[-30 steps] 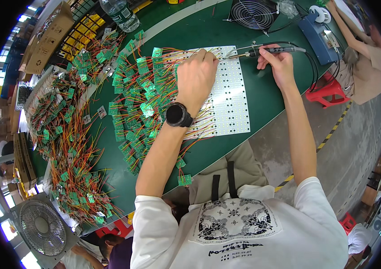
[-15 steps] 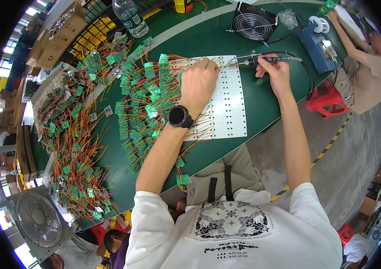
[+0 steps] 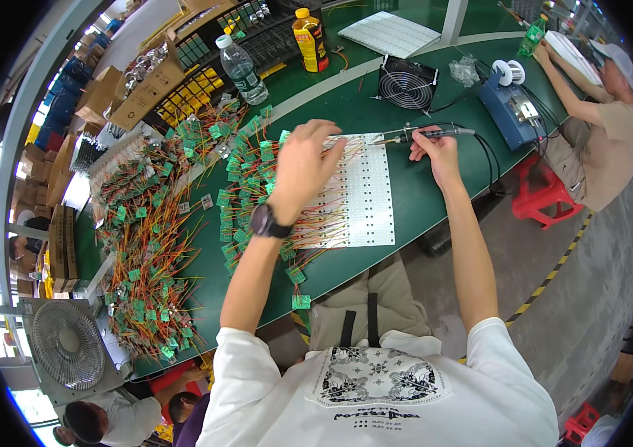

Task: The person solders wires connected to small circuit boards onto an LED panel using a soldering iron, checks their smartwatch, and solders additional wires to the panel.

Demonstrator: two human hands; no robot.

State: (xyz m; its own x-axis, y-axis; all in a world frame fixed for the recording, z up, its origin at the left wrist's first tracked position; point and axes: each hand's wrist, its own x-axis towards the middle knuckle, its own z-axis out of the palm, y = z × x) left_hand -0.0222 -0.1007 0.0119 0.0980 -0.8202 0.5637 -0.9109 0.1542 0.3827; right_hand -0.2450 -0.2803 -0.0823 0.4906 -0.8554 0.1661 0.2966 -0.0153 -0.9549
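Note:
My right hand [image 3: 435,153] is closed around a black soldering iron [image 3: 443,132], with a thin metal feed tube along it. The iron's tip points left, over the upper part of a white perforated panel [image 3: 371,201]. My left hand [image 3: 305,167], wearing a black watch [image 3: 266,221], hovers over the panel's upper left with its fingers apart; nothing shows between them. Red and yellow wires [image 3: 324,217] run from the panel's left half to rows of small green circuit boards [image 3: 233,201]. One green board [image 3: 301,302] hangs near the table's front edge. My left hand and forearm hide some of the wires.
A large heap of wired boards [image 3: 152,276] covers the table's left. Behind the panel stand a small black fan [image 3: 406,83], a blue solder feeder [image 3: 510,112], a water bottle [image 3: 242,71] and a yellow-labelled bottle [image 3: 309,41]. A co-worker [image 3: 607,141] sits at the right by a red stool [image 3: 543,197].
My left hand has drawn back leftward from the iron's tip, and its fingers have loosened. The iron stays in my right hand. The view has tilted up, showing more of the table's far side.

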